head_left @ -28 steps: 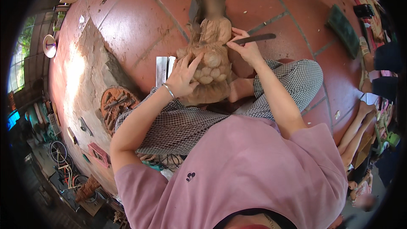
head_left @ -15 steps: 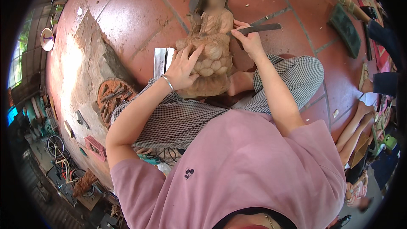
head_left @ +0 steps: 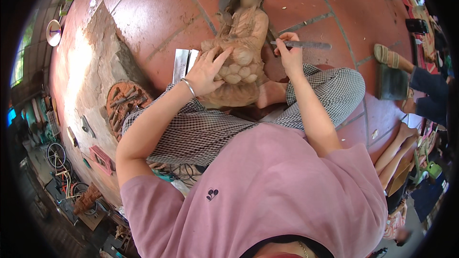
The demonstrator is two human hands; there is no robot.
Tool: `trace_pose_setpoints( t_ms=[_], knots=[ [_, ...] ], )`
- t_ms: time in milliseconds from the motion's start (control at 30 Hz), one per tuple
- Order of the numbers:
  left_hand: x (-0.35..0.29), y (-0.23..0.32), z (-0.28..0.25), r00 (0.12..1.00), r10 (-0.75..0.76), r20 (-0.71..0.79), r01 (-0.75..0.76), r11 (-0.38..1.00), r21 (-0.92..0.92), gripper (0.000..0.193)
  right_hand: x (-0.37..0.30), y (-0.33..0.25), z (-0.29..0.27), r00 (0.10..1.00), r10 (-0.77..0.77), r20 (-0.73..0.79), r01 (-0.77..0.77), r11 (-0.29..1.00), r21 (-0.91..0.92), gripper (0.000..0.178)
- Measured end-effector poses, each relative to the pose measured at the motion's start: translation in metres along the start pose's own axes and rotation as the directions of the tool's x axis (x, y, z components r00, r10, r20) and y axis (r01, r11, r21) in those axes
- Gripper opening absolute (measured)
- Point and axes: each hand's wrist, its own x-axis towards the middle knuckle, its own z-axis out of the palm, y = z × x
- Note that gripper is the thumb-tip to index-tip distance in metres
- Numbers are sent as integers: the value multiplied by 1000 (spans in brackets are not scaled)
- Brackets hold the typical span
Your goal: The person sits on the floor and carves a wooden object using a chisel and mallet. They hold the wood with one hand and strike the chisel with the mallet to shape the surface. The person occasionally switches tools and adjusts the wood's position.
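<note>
A carved wooden seated figure (head_left: 248,26) with rows of rounded, petal-like shapes on its lower part stands upright between my folded legs. My left hand (head_left: 206,70) lies on the left side of this carving, its fingers stretched out and spread. My right hand (head_left: 290,53) is just right of the figure, closed around a long flat grey tool (head_left: 313,45), like a file or a blade. The tool points to the right, apart from the wood. A small gap shows between its near end and the carving.
At the left is a stone slab (head_left: 103,52) with a round reddish tray (head_left: 114,124) of small tools. A shiny metal sheet (head_left: 180,64) stands beside my left hand. On the right, another person's sandalled foot (head_left: 386,57) is by a dark green block (head_left: 389,82). Small chips lie on red tiles.
My right hand has drawn the tool off the figure, slightly right and down, and its flat side now shows. My left hand stays put. The other person's feet have shifted by the block.
</note>
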Motion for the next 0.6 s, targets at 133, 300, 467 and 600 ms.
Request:
trace_pose_setpoints(
  t_ms=[133, 300, 467, 600],
  knots=[
    [0, -12, -3, 1000, 2, 15, -1, 998, -67, 97, -22, -5, -2, 992, 90, 85, -90, 996, -10, 20],
    [2, -33, -8, 995, 98, -20, -100, 989, -106, 98, -43, -4, -8, 972, 151, 180, -147, 989, -33, 18],
    [0, -53, -13, 998, 59, -23, -61, 993, -104, 103, -50, -11, -9, 924, 235, 302, -220, 972, -85, 19],
    [2, -69, -24, 984, -120, 129, 130, 989, -72, 105, -36, -23, -11, 889, 184, 419, -150, 982, -115, 19]
  ],
)
